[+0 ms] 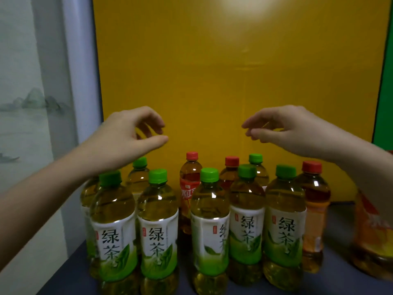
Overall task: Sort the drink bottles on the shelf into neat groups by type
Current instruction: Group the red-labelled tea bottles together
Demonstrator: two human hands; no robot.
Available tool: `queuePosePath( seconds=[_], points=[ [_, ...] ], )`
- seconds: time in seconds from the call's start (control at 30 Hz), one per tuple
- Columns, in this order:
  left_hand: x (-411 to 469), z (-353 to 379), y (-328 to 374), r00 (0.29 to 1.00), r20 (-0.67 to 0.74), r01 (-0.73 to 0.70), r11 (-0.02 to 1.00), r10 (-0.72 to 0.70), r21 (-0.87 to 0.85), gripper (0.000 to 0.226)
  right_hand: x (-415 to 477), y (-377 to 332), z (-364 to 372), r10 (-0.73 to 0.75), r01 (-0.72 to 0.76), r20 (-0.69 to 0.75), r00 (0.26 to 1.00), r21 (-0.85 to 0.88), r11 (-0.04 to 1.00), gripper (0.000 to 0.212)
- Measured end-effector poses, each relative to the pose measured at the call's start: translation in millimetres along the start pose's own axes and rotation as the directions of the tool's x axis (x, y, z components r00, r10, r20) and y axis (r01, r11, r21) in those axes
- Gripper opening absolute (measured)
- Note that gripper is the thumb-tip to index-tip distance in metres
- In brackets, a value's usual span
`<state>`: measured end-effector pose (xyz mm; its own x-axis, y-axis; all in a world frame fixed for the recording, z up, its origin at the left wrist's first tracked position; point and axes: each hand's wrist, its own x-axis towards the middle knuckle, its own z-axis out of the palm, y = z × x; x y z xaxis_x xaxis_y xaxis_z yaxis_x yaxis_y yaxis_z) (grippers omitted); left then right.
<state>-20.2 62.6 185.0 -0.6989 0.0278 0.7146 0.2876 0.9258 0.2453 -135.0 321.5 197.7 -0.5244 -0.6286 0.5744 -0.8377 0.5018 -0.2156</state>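
Here, both forearms are reaching in from the lower corners and rising over the bottles. The left hand (127, 137) is hanging palm-down in the air. Its fingers (154, 124) are curling loosely, slightly apart, with the thumb stretching out beneath them, and they are holding nothing. The right hand (285, 128) is mirroring it, wrist arching, its fingers (255, 133) drooping in a loose curl close to the thumb, also gripping nothing. A wide gap is lying open between the two sets of fingertips.

Below the fingers and nearest, five green tea bottles (158, 226) are standing upright in a front row on the dark shelf (340, 279), shoulders nearly touching. The shelf's left edge is running just outside the leftmost one. Under the left fingers, two more green-capped bottles (139, 173) are standing behind that row, one cap sitting just beneath the palm. Under the gap, a red-capped tea bottle (190, 179) is showing between the front ones. Below the right fingers, another red cap (231, 161) and a green cap (255, 158) are poking up behind. Out under the right wrist, a red-capped bottle (314, 205) is ending the row. A bare strip of shelf is separating it from an orange-labelled bottle (372, 231) half hidden by the right forearm. Beyond the fingers, a yellow back panel (234, 71) is closing off the shelf.
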Motion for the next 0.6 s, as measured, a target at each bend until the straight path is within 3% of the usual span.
queuePosePath(
  seconds=[0.1,0.2,0.37,0.47,0.6],
  points=[
    [35.4,17.3,-9.3,0.985,0.149,0.065,0.988,-0.085,0.139,0.035,21.0,24.5,6.0,0.047,-0.052,0.197,0.979,0.016,0.999,0.025],
    [58.2,33.1,-22.2,0.933,0.308,0.116,0.966,-0.186,0.233,0.05,35.9,38.7,19.2,0.057,-0.081,0.376,0.925,0.049,0.995,0.035],
    [81.2,62.2,-36.7,0.862,0.415,0.157,0.931,-0.292,0.33,0.072,53.2,56.5,38.4,0.083,-0.14,0.591,0.802,0.052,0.989,0.044],
    [91.2,75.2,-45.9,0.764,0.532,0.215,0.922,-0.364,0.322,0.081,60.4,61.3,46.2,0.056,-0.157,0.672,0.739,0.091,0.983,0.042],
    [102.3,90.2,-54.1,0.637,0.64,0.334,0.902,-0.429,0.272,0.081,70.1,66.0,56.2,0.052,-0.177,0.698,0.714,0.108,0.978,0.046]
  ],
)
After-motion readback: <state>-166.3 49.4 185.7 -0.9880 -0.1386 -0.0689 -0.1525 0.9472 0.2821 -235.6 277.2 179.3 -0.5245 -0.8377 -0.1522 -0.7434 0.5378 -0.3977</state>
